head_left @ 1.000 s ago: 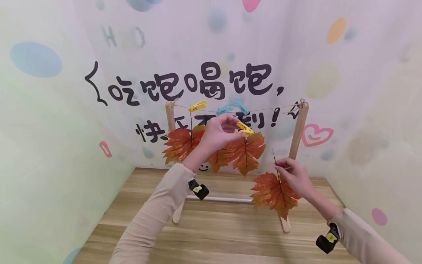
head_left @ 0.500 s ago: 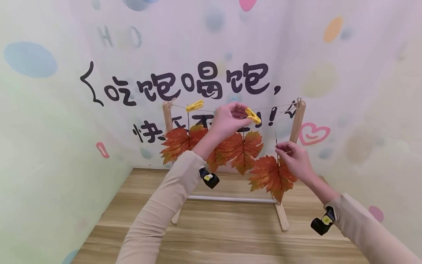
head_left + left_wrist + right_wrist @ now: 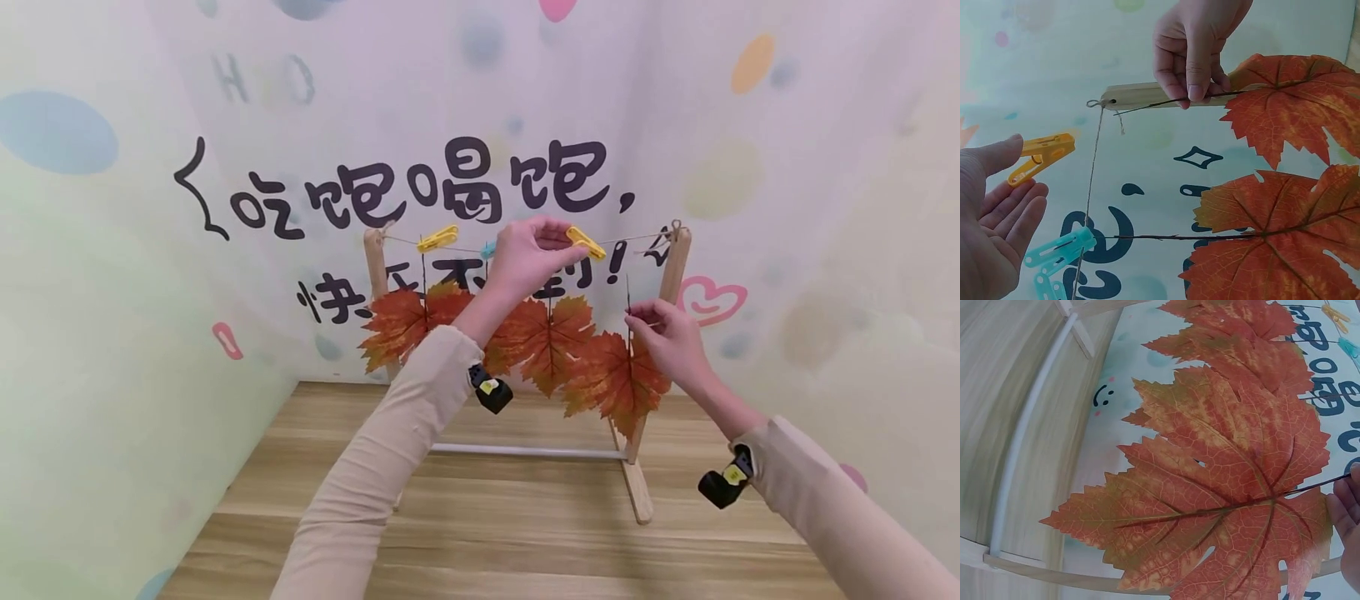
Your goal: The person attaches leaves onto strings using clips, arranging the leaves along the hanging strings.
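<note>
My left hand (image 3: 528, 260) pinches a yellow clothespin (image 3: 587, 243) between thumb and fingers. In the left wrist view that clothespin's tip stands a little apart from the string (image 3: 1092, 169). My right hand (image 3: 671, 343) pinches the dark stem of an orange-red artificial maple leaf (image 3: 618, 379), whose blade hangs below the fingers. The stem's free tip (image 3: 1124, 113) points up towards the string, near its right end. Beside it, another maple leaf (image 3: 1272, 234) hangs from the string by a light blue clothespin (image 3: 1063, 247). The left hand hides part of the line in the head view.
The string runs between two wooden posts (image 3: 677, 265), joined low down by a white rod (image 3: 525, 451). A second yellow clothespin (image 3: 438, 239) holds a leaf (image 3: 405, 325) at the left. The rack stands on a wood-grain table (image 3: 510, 533) before a printed wall.
My right hand has raised the leaf up towards the string. The left hand has moved right and up with the yellow clothespin, and the head view has shifted slightly.
</note>
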A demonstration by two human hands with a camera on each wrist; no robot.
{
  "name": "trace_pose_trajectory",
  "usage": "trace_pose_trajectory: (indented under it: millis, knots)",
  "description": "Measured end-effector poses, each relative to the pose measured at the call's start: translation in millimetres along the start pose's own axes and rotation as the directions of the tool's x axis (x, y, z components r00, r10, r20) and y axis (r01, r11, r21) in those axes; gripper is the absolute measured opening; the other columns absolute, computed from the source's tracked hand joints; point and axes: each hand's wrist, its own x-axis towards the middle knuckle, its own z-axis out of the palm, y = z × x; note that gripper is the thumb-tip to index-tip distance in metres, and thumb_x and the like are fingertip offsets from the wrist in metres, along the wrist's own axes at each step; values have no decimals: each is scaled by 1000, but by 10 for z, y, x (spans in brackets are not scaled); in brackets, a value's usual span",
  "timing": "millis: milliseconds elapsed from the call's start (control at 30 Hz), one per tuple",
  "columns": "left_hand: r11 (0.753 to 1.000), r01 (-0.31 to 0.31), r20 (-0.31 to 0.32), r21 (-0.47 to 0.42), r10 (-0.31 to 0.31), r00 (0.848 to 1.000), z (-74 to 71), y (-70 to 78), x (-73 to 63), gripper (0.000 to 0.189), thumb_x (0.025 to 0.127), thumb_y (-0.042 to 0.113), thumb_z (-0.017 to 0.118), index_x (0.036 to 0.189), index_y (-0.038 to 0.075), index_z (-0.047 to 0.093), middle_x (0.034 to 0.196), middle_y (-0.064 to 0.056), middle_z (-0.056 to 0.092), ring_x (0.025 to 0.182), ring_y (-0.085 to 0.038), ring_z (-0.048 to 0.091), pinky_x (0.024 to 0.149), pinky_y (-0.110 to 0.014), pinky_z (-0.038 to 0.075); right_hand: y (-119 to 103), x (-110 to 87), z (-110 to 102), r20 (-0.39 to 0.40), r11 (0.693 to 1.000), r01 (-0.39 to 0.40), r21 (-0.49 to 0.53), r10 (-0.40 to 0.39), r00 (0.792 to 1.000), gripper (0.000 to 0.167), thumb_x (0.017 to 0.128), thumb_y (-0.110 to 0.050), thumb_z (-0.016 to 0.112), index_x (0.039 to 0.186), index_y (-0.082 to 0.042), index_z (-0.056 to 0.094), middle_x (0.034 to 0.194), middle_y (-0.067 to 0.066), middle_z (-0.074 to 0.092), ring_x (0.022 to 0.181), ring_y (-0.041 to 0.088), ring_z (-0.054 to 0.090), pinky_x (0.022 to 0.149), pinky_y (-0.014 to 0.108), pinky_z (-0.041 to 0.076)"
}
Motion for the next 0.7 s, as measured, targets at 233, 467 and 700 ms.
trace_pose_trajectory:
  millis: [233, 467, 700]
  knots:
    - [998, 23, -27, -57, -25, 999, 33, 52, 109, 30, 74, 12, 75, 100, 3, 64, 94, -7, 68, 81, -9, 65, 70, -16, 50, 17, 120, 1, -12, 1000, -1, 12, 1, 1000, 19, 88, -10, 59, 97, 6, 62, 87, 19, 64, 71, 1, 53, 64, 7, 45]
    - [990, 55, -32, -129, -60, 998, 75, 65, 190, 28, 73, 4, 74, 98, 0, 61, 94, -10, 67, 80, -11, 65, 69, -16, 51, -57, 223, -9, -29, 1000, -12, -2, 12, 1000, 19, 87, -10, 59, 97, 6, 62, 86, 19, 63, 70, 0, 52, 63, 7, 44]
    - [998, 52, -28, -33, -53, 998, 108, 48, 284, 28, 74, 7, 74, 97, 1, 61, 93, -9, 67, 80, -11, 64, 67, -15, 50, -99, 348, 45, -44, 1000, -28, 3, 28, 999, 19, 87, -10, 60, 97, 6, 62, 87, 18, 63, 70, 0, 52, 63, 6, 43]
